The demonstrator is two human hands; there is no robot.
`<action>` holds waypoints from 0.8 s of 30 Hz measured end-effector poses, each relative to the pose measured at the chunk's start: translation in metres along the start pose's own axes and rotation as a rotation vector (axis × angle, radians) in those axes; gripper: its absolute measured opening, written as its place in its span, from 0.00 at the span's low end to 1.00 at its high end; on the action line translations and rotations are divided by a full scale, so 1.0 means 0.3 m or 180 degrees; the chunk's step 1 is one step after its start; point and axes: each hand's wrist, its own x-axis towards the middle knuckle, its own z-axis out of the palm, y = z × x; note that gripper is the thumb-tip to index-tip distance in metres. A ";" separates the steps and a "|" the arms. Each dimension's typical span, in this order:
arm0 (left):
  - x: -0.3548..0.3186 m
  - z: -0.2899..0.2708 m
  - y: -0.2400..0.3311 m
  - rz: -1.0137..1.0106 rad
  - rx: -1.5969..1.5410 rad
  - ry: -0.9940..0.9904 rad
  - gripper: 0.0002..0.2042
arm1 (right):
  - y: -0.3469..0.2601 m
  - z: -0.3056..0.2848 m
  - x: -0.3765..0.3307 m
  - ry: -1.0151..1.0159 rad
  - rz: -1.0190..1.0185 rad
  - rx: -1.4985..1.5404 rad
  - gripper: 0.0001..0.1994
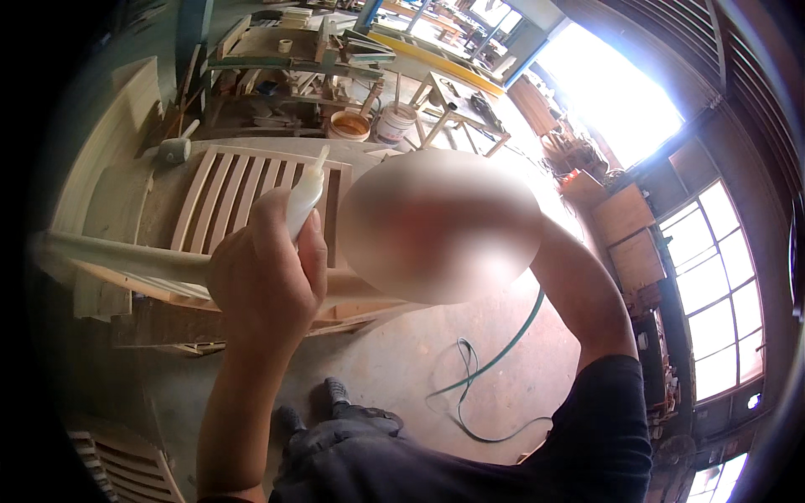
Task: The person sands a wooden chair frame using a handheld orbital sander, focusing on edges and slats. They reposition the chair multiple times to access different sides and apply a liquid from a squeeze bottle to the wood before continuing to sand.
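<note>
A slatted wooden frame (251,189) and a mallet (174,149) lie on the workbench (117,197).

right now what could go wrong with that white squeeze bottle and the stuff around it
1. The left hand grips the white squeeze bottle nozzle-up over the pale slatted wooden panel; glue could drip onto the slats.
2. The green hose loops across the floor beside the dark shoes, a possible trip hazard.

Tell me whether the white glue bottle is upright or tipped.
Roughly upright: the left hand holds the glue bottle with its nozzle pointing up.
</note>
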 end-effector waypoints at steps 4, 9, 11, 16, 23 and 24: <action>0.002 0.004 0.005 -0.0013 0.0046 -0.0067 0.12 | -0.062 0.048 -0.084 0.0374 -0.0260 -0.0409 0.24; -0.006 -0.006 -0.013 0.0128 -0.0061 -0.0077 0.14 | -0.174 0.308 -0.249 0.1828 -0.0716 -0.2054 0.22; -0.014 0.002 -0.029 0.0284 0.0071 -0.0017 0.17 | -0.147 0.452 -0.282 0.2515 -0.0773 -0.2628 0.21; -0.017 -0.005 -0.010 0.0042 -0.0246 -0.0459 0.17 | 0.082 0.725 -0.262 0.3821 -0.0700 -0.3252 0.20; -0.017 0.001 -0.012 0.0171 -0.0335 -0.0269 0.14 | 0.008 0.712 -0.322 0.4203 -0.0811 -0.3786 0.22; -0.021 0.008 -0.016 0.0229 -0.0345 -0.0161 0.14 | -0.062 0.680 -0.336 0.4020 -0.0719 -0.3498 0.26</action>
